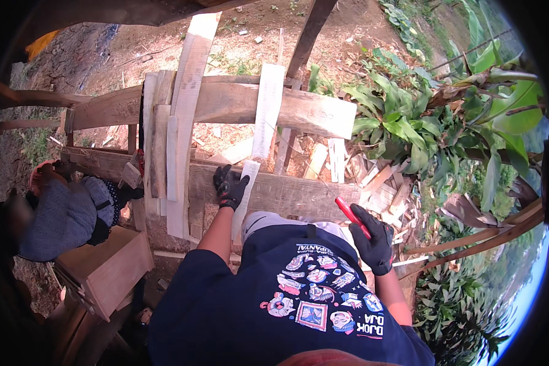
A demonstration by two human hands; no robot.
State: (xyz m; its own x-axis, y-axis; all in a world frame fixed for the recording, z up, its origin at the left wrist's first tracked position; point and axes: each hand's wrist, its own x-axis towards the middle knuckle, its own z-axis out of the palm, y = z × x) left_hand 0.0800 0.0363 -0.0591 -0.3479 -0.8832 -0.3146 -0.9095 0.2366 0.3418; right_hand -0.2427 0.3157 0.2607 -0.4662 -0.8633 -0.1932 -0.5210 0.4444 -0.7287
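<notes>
My left hand [230,186], in a black glove, lies with its fingers spread on the near wooden beam [293,194]. Its thumb side rests against a narrow pale wood strip [244,196]. Beyond that strip, a wider pale board [268,107] crosses the far beam [232,104]; the two pale pieces lie nearly in line. On the right, my right hand [375,243], also gloved in black, is closed around a slim red tool [351,216], held above the beam's near edge. What kind of tool it is, I cannot make out.
Long boards [188,104] lie across both beams to my left. Another person [73,210] works at the far left, near a wooden box [110,265]. Wood offcuts [387,195] are heaped on the ground at right, beside leafy plants [409,116]. A slanted post [308,39] rises ahead.
</notes>
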